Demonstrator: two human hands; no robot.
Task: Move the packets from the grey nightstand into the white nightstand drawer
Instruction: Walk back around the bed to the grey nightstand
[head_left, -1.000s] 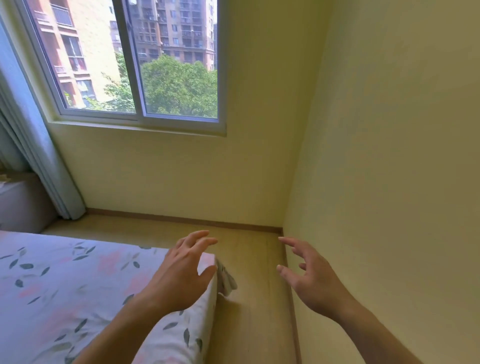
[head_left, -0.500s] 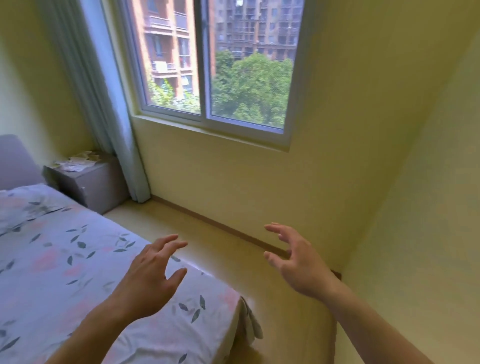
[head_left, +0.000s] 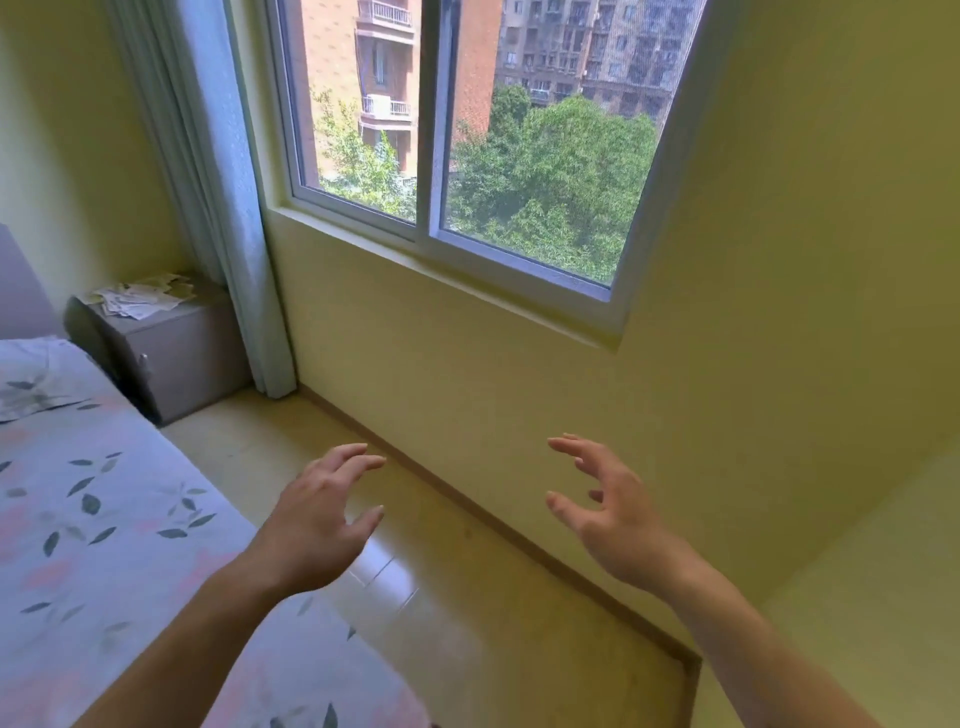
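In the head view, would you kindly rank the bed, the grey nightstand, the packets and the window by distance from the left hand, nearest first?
From the left hand:
1. Bed, just below and to its left.
2. Grey nightstand, far left, beside the curtain.
3. Packets, on the nightstand's top; too close to the nightstand to separate.
4. Window, up on the far wall.

Packets (head_left: 139, 299) on the grey nightstand (head_left: 171, 348): too small and heaped for us to count or read. Nightstand's left flank: hidden behind the bed (head_left: 93, 519). Bed: cut by the left and bottom edges. Curtain (head_left: 218, 197): cut at the top. Both forearms: we lose them at the bottom edge.
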